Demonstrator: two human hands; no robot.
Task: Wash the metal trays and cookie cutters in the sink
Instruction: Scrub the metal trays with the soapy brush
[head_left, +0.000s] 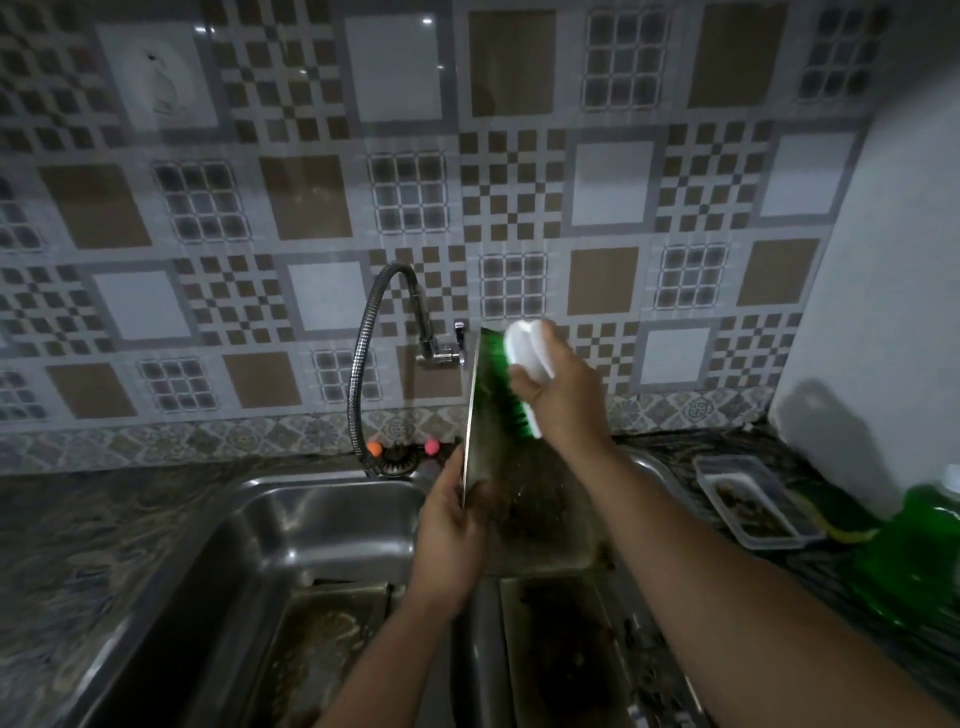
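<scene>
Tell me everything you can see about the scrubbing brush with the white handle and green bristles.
The scrubbing brush with a white plastic handle and green bristles is gripped by the right hand, fingers curled round its rounded back. Its bristles press against the upper face of the flat metal tray, which the left hand holds nearly upright over the steel sink. The green shows mirrored in the tray.

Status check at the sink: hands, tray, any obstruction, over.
Left hand grips metal tray by its edge, upright over sink. Right hand holds scrub brush, bristles on tray's upper face. More dirty trays below. Nothing blocking.
</scene>
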